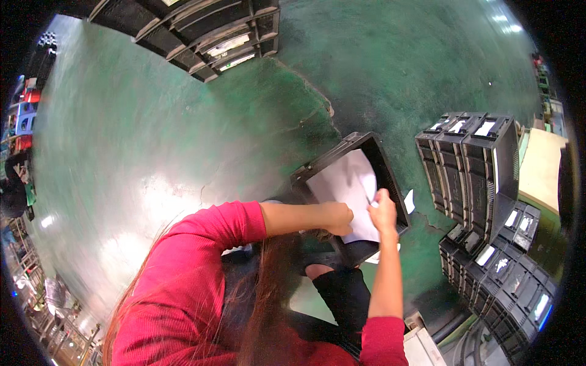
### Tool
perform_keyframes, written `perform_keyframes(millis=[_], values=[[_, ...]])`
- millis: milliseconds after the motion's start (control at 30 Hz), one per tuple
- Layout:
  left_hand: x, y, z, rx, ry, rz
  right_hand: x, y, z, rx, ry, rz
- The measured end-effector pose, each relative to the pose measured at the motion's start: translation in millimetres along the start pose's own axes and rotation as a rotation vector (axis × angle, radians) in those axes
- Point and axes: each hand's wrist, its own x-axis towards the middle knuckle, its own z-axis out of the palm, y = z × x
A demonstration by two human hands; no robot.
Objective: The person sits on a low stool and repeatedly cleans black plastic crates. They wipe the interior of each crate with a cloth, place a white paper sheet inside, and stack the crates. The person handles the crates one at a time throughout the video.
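A black plastic crate [391,177] stands tilted in view on the green floor before me. Inside it lies a white sheet [348,177], creased and curling up at its right edge; whether it is paper or plastic I cannot tell. My right hand [383,211] pinches the sheet near that right edge, thumb up. Close by, at the near left part of the sheet, my left hand [339,218] is closed in a fist against it. Its fingertips are turned away, so what they grip is hidden. Anything under the sheet is hidden too.
Stacked black crates [470,165] with white labels stand at the right, and more black crates [500,274] nearer me. Another crate stack [207,30] is at the far left. A white scrap [409,201] lies beside the crate. The green floor [378,73] has a crack.
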Motion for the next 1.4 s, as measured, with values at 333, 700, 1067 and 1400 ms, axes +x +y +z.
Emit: perform_keyframes(millis=[333, 700, 1067, 1400], values=[[-59.2, -73.9, -83.7, 0.273, 0.482, -0.422, -181.1, 95.7, -362.4, -0.158, 1.205, 0.172], [-71.1, 13.6, -52.7, -0.125, 0.677, -0.17, -20.3, 152.5, -307.3, -0.426, 1.051, 0.114], [-60.2, 31.2, -69.2, -0.09, 0.659, -0.199, -153.1, -22.3, 22.1, 0.167, -0.193, 0.056], [-140.9, -74.6, -116.2, -1.135, 0.567, -0.355, -127.9, 21.2, -42.0, 0.327, 0.669, 0.186]])
